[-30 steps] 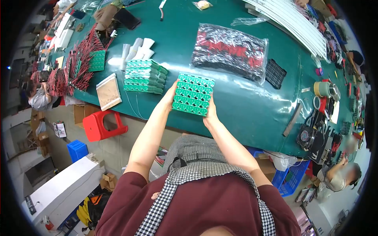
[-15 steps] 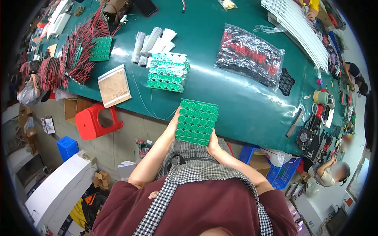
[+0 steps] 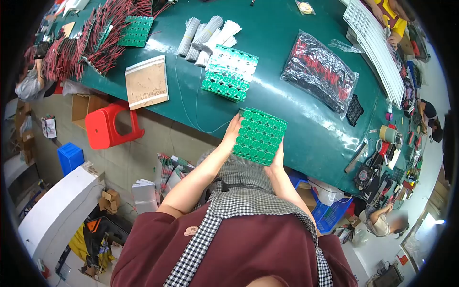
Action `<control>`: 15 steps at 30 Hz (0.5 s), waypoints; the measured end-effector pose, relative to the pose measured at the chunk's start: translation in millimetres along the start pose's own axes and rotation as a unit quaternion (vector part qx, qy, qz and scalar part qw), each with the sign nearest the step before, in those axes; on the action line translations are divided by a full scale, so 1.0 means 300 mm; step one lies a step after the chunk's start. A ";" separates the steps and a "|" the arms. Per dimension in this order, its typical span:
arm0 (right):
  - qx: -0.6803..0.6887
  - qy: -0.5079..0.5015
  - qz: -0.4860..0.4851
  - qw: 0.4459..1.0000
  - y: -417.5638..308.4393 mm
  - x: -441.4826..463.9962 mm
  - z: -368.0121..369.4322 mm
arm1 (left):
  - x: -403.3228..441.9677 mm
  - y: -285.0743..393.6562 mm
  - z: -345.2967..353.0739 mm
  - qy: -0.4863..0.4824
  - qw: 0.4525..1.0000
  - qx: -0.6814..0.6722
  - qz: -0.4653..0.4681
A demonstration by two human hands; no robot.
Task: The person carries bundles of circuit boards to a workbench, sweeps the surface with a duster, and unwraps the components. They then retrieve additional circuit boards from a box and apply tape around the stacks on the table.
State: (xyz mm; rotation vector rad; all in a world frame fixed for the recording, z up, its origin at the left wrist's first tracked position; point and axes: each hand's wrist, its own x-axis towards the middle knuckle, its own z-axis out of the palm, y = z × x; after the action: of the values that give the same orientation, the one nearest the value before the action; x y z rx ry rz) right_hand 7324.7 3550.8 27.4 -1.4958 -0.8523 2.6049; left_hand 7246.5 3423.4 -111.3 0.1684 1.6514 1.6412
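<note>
Green circuit boards [image 3: 260, 136], gathered in a block, are between my two hands, just beyond my checked apron [image 3: 248, 204] and at the near edge of the desk [image 3: 311, 146]. My left hand [image 3: 233, 131] is clamped on the left side of the block and my right hand [image 3: 277, 157] on its right side, near the lower corner; rows of round shapes face up at me. I cannot tell whether the block touches the desk.

Just past it, a second stack of boards [image 3: 225, 87] lies on the desk, shining white where light catches it. To its left, near the edge, is a tan panel [image 3: 147, 83] with pale strips along two ends. Behind the stack lie bundles of pale wires [image 3: 206, 38], touching one another. Off to the right rests a clear bag of red and black wires [image 3: 320, 71], with a black grid piece [image 3: 354, 111] just beside it. Farther right, long white strips [image 3: 375, 55] lie near a co-worker's yellow sleeve [image 3: 400, 26].
</note>
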 end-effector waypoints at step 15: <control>-0.242 -0.032 -0.139 0.960 -0.063 -0.047 0.030 | -0.180 0.244 -0.408 0.165 0.711 0.676 0.098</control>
State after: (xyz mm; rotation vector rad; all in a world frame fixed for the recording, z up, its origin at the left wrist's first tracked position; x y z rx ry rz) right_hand 7320.3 3559.0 50.9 -1.2477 -1.6682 2.3498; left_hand 7179.4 3305.9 -40.6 0.8152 2.8939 0.2084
